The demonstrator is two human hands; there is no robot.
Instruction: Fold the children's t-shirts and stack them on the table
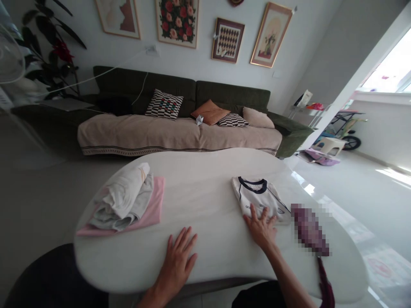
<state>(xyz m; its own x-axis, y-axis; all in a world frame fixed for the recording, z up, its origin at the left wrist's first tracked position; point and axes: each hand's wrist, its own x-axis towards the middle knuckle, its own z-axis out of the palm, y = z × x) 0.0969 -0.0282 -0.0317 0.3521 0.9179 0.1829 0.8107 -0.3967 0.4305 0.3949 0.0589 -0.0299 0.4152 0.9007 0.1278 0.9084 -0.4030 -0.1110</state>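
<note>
My left hand (178, 259) lies flat on the white table (205, 184), fingers spread, holding nothing. My right hand (261, 226) rests open with its fingertips on the near edge of a folded white shirt with a dark collar (258, 196). At the table's left stands a pile of folded clothes (123, 196): pale cream and grey pieces on top of a pink one.
A blurred purple object (310, 229) lies on the table right of my right hand. Behind the table is a dark green sofa (180, 111) with a beige cover and cushions. A plant (54, 51) stands far left. Glossy white floor (359, 192) opens to the right.
</note>
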